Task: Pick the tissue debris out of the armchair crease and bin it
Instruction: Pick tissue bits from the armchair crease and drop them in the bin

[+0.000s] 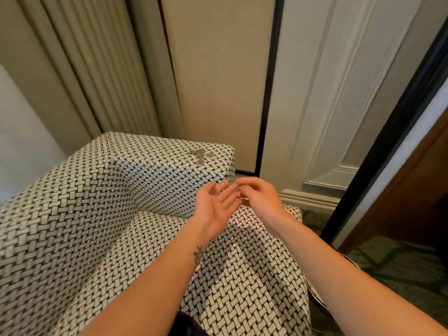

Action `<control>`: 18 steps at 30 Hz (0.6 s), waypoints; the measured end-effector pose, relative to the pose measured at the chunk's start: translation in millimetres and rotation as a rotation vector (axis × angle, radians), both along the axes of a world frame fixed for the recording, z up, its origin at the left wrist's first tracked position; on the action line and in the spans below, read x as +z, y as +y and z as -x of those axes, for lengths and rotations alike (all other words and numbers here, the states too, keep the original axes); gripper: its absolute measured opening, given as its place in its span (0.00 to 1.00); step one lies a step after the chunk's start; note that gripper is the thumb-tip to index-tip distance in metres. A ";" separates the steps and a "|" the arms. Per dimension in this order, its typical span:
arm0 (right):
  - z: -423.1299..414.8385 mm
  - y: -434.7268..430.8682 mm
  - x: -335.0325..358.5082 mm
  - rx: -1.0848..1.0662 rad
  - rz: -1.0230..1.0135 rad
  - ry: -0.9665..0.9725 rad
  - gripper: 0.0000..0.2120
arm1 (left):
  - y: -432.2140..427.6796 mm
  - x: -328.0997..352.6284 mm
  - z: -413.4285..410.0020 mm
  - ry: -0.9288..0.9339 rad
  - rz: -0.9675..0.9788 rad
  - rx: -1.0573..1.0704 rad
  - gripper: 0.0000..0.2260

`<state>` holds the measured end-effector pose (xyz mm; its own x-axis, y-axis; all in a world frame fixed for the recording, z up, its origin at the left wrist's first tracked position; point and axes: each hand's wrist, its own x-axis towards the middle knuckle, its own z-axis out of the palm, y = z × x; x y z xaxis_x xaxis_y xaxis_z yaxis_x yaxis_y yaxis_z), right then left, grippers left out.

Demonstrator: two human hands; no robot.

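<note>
Tissue debris (243, 199), as far as the blur lets me judge, is the small pale scrap at my right fingertips, in mid-frame just above the seat. At the upper left hangs a beige pleated curtain (84, 69). Below it the black-and-white basket-weave upholstered armchair (72, 226) fills the lower left and centre, its crease (160, 212) lying where the upright panel meets the seat. A few round grey spots (201, 154) sit on top of the far arm. My left hand (214, 209) is held palm up over the seat, fingers straight and slightly apart, holding nothing. Just to its right my right hand (258, 196) has its fingers curled, tips pinched together on the scrap, just beside my left fingertips. Further right stands a white panelled wall (339, 93), and at the lower right lies dark green patterned carpet (400, 263).
</note>
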<state>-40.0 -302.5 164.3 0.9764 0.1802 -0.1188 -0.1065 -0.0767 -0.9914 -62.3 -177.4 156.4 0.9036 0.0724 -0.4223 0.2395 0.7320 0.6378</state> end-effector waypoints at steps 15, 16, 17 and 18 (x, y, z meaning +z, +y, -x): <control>-111.0 87.8 13.4 0.030 0.366 -0.397 0.10 | 81.5 19.6 -79.7 -0.036 -0.836 0.366 0.08; -120.3 90.4 10.1 0.042 0.451 -0.430 0.10 | 84.0 14.8 -84.3 -0.048 -0.973 0.353 0.07; -127.8 92.5 7.5 0.065 0.533 -0.458 0.10 | 85.6 9.0 -89.2 -0.061 -1.085 0.321 0.06; -134.7 95.5 4.2 0.097 0.602 -0.471 0.11 | 87.2 2.9 -94.0 -0.065 -1.189 0.283 0.06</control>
<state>94.8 -207.1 168.5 0.9313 0.3035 0.2013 0.3516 -0.6049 -0.7145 31.7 -90.2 159.3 0.8101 0.5800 0.0860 0.1094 -0.2936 0.9497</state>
